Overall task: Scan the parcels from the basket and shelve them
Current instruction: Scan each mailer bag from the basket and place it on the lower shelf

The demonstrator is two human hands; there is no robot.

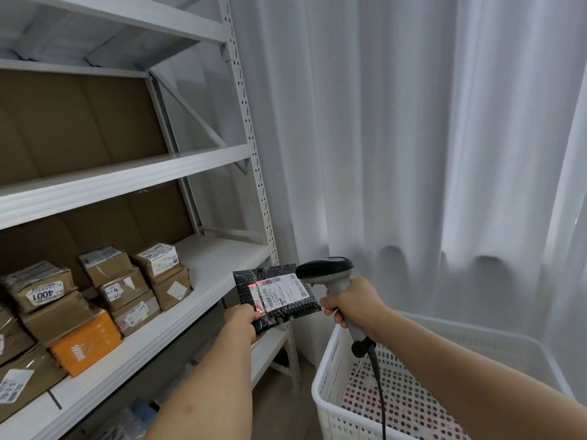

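My left hand [243, 319] pinches the black parcel's [276, 295] near-left corner, holding it up right of the shelf [203, 274]. My right hand [352, 304] grips the scanner [330, 274], red light on the label, above the basket [330, 360].

One head-worn wide-angle view looks forward and slightly down, close over both forearms: shelf rack [127, 185] from 9 to 11 o'clock, curtain [413, 122] at 12 to 2, white basket [330, 369] at 5.
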